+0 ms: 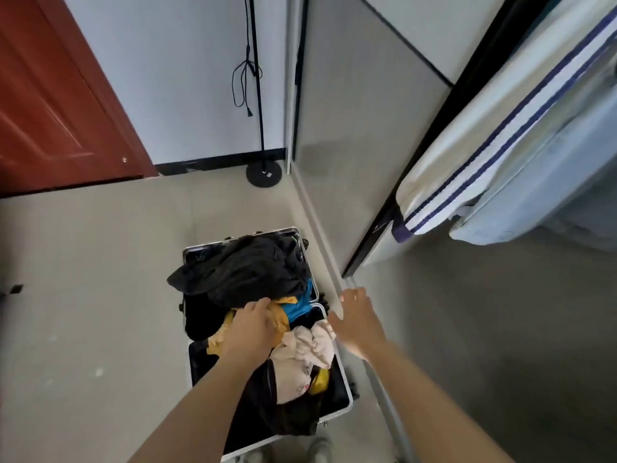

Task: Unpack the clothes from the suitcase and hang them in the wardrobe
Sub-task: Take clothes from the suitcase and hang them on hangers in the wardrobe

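**Friend:** Where's everything at?

**Me:** The suitcase (207, 247) lies open on the floor just beside the wardrobe (360, 111), heaped with clothes. A black garment (247, 272) is piled over the far half. My left hand (250, 325) rests on the yellow garment (282, 317) in the middle, with the fingertips sunk into the folds, so I can't tell whether I've got a real pinch on it. My right hand (359, 320) hovers spread and empty over the case's right rim.

**Friend:** So the yellow one comes out first. How would you do it cleanly?

**Me:** I think it's tangled with the blue garment (298, 309) and tucked under the black one's edge. I'd bring the right hand in to hold those down, or to find the collar, then lift straight up so nothing else trails out. The cream garment (307, 349) sits loose near the rim and could spill onto the floor.

**Friend:** Room to hang it?

**Me:** A striped garment (484, 145) and a pale blue garment (534, 195) hang there already. I can't see the rail.
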The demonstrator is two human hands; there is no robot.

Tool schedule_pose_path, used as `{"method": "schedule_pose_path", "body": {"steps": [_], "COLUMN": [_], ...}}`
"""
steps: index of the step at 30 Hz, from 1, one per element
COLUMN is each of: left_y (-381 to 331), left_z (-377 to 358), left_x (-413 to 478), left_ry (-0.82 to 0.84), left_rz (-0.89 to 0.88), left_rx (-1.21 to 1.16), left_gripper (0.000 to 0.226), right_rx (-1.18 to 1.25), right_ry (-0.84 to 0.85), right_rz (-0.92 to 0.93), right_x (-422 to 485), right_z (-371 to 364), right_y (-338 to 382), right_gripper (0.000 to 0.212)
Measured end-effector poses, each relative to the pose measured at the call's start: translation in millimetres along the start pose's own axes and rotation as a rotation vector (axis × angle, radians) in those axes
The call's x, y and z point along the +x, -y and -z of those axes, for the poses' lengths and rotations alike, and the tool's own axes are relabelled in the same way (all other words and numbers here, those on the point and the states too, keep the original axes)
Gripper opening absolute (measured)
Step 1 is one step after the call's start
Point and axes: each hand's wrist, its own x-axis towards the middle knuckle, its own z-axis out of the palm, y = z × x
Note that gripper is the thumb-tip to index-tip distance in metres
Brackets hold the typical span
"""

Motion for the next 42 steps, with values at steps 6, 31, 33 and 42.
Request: {"method": "schedule_pose_path", "body": {"steps": [6,31,33,42], "left_y": [80,240,235,152], "left_z": [-117,-481,-463,-301], "left_x": [5,136,131,91], "left_ry": [0.14,-0.009,-0.031,0.132], "left_rz": [0.078,0.495,0.599,0.9], "left_rx": [0.031,-0.452,-0.655,-1.8], "left_gripper": [0.045,0.022,0.025,0.027], "right_rx": [-0.007,-0.125,0.187,0.957], "right_ry": [0.23,0.034,0.01,-0.197], "right_rz": [-0.071,-0.045,-0.162,-0.653], "right_x": [15,214,207,157], "right_z": [-136,-481,-464,-310], "right_y": [-49,-225,-210,-132], "right_gripper": [0.041,0.028,0.022,0.019]}}
